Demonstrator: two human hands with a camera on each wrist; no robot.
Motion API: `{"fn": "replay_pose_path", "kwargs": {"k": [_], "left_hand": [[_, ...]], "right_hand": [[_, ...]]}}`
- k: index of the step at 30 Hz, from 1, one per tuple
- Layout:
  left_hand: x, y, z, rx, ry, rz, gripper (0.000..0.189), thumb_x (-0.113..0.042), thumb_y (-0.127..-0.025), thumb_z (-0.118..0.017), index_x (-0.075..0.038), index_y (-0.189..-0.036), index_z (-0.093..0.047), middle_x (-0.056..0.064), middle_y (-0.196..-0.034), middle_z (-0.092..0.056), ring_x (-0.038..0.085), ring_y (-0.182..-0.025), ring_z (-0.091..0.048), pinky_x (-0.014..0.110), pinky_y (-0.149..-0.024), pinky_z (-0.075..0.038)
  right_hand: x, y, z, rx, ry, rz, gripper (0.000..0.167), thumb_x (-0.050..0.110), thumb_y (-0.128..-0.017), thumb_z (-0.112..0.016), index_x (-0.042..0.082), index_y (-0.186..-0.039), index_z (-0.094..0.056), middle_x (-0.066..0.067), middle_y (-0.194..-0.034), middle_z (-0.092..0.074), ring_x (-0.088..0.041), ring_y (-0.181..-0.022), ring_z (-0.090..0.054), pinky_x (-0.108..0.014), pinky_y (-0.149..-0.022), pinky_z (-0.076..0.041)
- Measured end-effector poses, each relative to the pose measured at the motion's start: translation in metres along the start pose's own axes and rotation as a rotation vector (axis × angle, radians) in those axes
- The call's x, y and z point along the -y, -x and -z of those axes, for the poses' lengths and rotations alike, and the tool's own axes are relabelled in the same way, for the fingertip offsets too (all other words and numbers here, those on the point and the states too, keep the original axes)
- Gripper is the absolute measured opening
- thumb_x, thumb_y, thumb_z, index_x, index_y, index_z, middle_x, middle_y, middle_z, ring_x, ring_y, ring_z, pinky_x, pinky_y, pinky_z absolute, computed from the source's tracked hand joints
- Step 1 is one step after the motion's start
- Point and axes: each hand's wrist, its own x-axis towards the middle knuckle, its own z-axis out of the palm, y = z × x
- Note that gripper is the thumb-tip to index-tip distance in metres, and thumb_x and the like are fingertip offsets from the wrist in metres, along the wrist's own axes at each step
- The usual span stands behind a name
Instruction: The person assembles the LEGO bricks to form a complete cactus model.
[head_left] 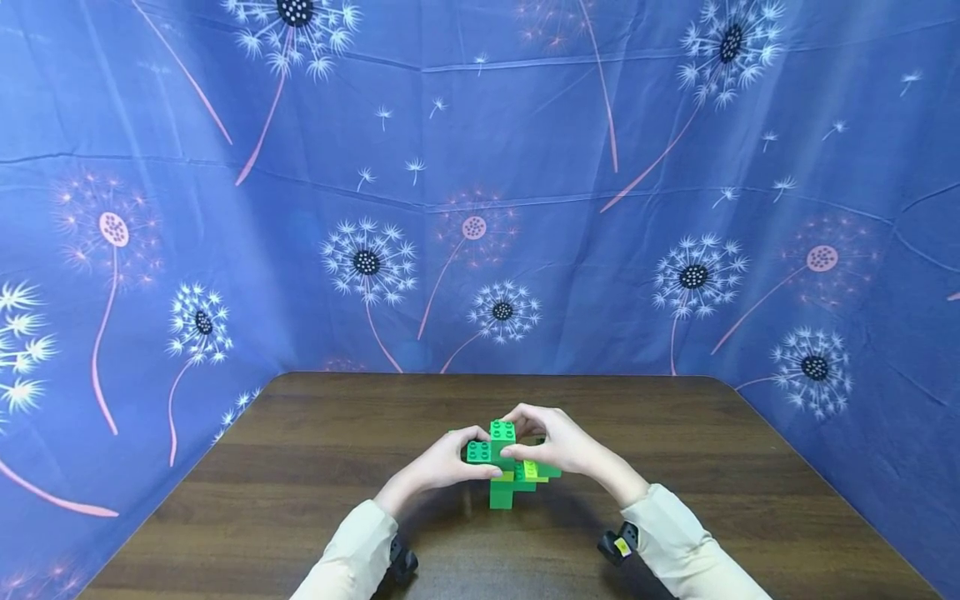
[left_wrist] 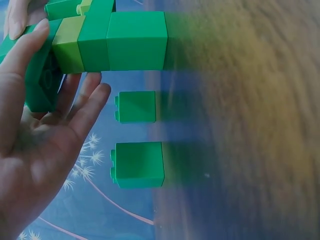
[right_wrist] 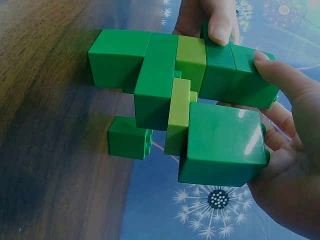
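A figure of green toy building bricks stands upright on the table, with a lime layer partway up. My left hand pinches the brick jutting out at the left, thumb in front and fingers behind. Higher up, my right hand grips the top brick between thumb and fingers; its thumb lies across that brick in the right wrist view. Below this hand, a large green brick sits on a thin lime brick on the side arm.
Two loose green bricks stand apart behind the figure in the left wrist view. The right wrist view has one loose green brick on the table. The brown wooden table ends at a blue dandelion-patterned curtain.
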Motion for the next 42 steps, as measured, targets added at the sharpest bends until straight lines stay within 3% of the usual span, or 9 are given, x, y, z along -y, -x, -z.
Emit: {"fn": "replay_pose_path", "kwargs": {"k": [9, 14, 17, 21, 31, 42], "left_hand": [[0.001, -0.001, -0.001, -0.057, 0.009, -0.014, 0.028, -0.029, -0.081, -0.074, -0.01, -0.097, -0.059, -0.004, -0.083, -0.063, 0.003, -0.072, -0.054, 0.021, -0.068, -0.045], [0.003, -0.002, -0.002, -0.052, 0.02, 0.01, 0.029, -0.031, -0.082, -0.073, -0.011, -0.097, -0.057, -0.006, -0.081, -0.062, 0.003, -0.07, -0.055, 0.021, -0.066, -0.046], [0.005, -0.003, -0.003, -0.051, 0.029, 0.014, 0.029, -0.031, -0.082, -0.073, -0.012, -0.097, -0.057, -0.008, -0.078, -0.062, 0.002, -0.068, -0.054, 0.021, -0.065, -0.045], [0.005, -0.003, -0.003, -0.049, 0.042, 0.012, 0.028, -0.029, -0.082, -0.073, -0.011, -0.096, -0.056, -0.007, -0.079, -0.062, 0.002, -0.069, -0.054, 0.021, -0.066, -0.045], [0.004, 0.001, -0.008, -0.012, 0.045, 0.043, 0.027, -0.032, -0.083, -0.071, -0.015, -0.097, -0.055, -0.009, -0.073, -0.055, 0.003, -0.064, -0.047, 0.021, -0.063, -0.041], [0.005, 0.001, -0.005, -0.031, 0.047, 0.02, 0.026, -0.028, -0.082, -0.073, -0.015, -0.096, -0.055, -0.008, -0.082, -0.063, 0.002, -0.073, -0.056, 0.021, -0.07, -0.045]], "right_hand": [[0.006, -0.003, 0.0, 0.004, 0.017, -0.015, 0.034, 0.018, -0.083, -0.072, 0.005, -0.112, -0.059, -0.005, -0.087, -0.067, -0.017, -0.084, -0.066, -0.039, -0.08, -0.053], [0.029, 0.0, 0.005, -0.002, 0.03, -0.009, 0.032, 0.009, -0.082, -0.071, -0.001, -0.11, -0.059, -0.01, -0.085, -0.067, -0.021, -0.082, -0.066, -0.044, -0.078, -0.052], [0.022, -0.001, 0.004, -0.003, 0.022, -0.002, 0.033, 0.017, -0.083, -0.072, 0.004, -0.11, -0.06, -0.005, -0.085, -0.067, -0.015, -0.082, -0.065, -0.038, -0.079, -0.052], [-0.005, -0.001, -0.001, -0.022, 0.019, 0.006, 0.036, 0.031, -0.082, -0.072, 0.015, -0.112, -0.06, 0.005, -0.086, -0.066, -0.007, -0.082, -0.064, -0.029, -0.078, -0.052], [-0.01, 0.007, -0.007, -0.066, 0.044, 0.049, 0.04, 0.024, -0.082, -0.073, 0.009, -0.116, -0.06, -0.001, -0.092, -0.069, -0.011, -0.084, -0.064, -0.035, -0.077, -0.053], [-0.008, 0.007, 0.003, -0.076, 0.09, 0.122, 0.039, 0.029, -0.083, -0.071, 0.013, -0.117, -0.062, 0.005, -0.097, -0.067, -0.01, -0.089, -0.065, -0.031, -0.082, -0.052]]}}
